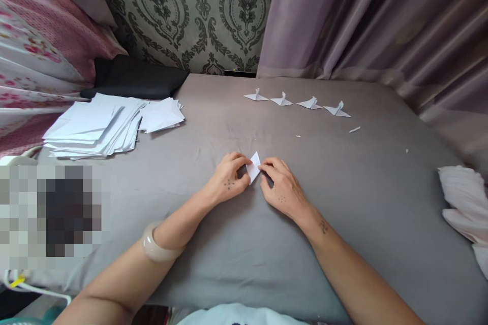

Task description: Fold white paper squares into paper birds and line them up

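A small piece of folded white paper, diamond-shaped, is between my two hands above the grey cloth. My left hand pinches its left side, with the thumb below and the fingers above. At the paper's right corner, the bent fingers of my right hand take hold of the edge. Beyond the hands, several folded paper cranes stand in a slanting row. The layers inside the fold cannot be made out.
To the left lie a large stack of white paper and a smaller stack of paper squares. Behind them is a black cloth-like item. Paper scraps dot the grey sheet. Crumpled pale fabric sits at the right edge.
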`<state>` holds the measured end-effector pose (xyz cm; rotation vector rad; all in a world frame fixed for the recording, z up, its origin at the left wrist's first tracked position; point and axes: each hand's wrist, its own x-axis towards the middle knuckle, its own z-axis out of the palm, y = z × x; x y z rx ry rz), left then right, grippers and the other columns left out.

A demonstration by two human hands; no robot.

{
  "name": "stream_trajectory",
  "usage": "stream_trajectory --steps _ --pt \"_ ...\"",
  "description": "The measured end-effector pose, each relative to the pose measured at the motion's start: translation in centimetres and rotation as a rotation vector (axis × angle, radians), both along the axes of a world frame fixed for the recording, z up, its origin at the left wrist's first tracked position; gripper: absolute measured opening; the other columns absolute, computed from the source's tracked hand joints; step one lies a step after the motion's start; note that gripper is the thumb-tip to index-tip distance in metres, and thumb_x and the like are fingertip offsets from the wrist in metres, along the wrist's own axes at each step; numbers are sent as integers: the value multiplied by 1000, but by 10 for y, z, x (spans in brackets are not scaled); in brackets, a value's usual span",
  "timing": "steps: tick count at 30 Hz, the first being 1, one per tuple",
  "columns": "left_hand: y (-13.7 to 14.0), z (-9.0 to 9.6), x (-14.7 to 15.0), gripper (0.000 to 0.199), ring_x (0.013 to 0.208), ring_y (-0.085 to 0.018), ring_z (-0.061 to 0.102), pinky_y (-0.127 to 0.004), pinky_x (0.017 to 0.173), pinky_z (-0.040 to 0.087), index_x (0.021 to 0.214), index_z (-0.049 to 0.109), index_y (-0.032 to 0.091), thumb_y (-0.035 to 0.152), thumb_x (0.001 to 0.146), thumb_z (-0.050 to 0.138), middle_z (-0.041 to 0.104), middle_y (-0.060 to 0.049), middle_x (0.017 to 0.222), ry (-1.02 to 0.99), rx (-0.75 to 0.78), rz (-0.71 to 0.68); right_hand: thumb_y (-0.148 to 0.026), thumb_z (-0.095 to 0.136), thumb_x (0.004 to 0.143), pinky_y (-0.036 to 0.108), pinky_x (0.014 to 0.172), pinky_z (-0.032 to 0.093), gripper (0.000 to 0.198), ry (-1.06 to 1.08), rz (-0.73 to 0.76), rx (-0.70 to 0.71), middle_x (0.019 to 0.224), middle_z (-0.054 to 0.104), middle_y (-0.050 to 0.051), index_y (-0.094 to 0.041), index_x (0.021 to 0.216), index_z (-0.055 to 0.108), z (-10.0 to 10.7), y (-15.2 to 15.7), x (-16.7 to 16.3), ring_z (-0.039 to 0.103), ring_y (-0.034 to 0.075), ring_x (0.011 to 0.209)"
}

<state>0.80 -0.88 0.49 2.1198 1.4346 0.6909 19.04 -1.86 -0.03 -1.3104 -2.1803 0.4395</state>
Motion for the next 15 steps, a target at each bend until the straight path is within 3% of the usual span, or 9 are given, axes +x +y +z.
stream_trajectory --steps 3,6,15 --pt "5 9 -4 28 95 -21 57 -34 84 49 99 69 17 16 74 55 61 -8 106 -62 -164 19 -16 53 84 38 88 49 22 2 -20 -2 103 62 9 -18 102 65 1 0 -2 56 23 99" --pt "8 13 -8 25 90 -18 57 -30 77 48 96 70 18 17 75 56 61 -7 104 -96 -227 16 -19 55 84 37 87 49 19 10 -28 -3 103 62 8 -18 100 65 1 1 -2 56 23 98" --pt "13 2 -9 15 80 -15 55 -29 73 46 88 68 17 25 86 56 60 -6 93 -154 -163 14 -22 51 90 35 85 49 16 73 -98 -23 98 64 7 -20 91 67 -5 8 -6 58 21 94"
